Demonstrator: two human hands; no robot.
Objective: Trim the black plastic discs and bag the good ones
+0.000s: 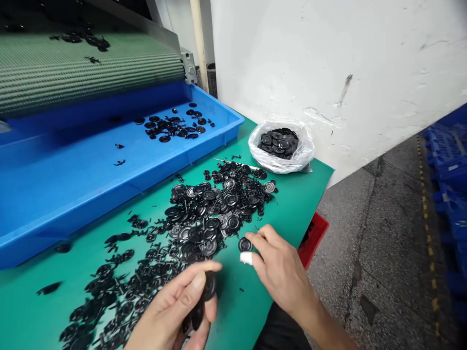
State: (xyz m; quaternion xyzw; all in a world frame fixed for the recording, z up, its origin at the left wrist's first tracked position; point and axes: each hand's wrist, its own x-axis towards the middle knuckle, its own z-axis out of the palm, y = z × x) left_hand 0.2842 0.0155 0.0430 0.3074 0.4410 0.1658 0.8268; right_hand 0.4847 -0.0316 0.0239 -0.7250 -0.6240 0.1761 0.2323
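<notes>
A heap of black plastic discs [207, 214] and broken sprue bits lies on the green table [299, 194]. My left hand [178, 311] is low in the view, fingers closed round a small stack of black discs [204, 296]. My right hand [280, 272] reaches in from the right, its fingertips pinching towards a single black disc [245, 244] at the heap's near edge. One fingertip wears a white wrap [246, 258].
A blue tray [73, 184] with a few discs sits under a green conveyor belt [83, 68] at the left. A clear plastic bag [280, 146] of discs stands at the table's far corner. A red bin [313, 238] hangs by the table edge. Blue crates [448, 160] are at the right.
</notes>
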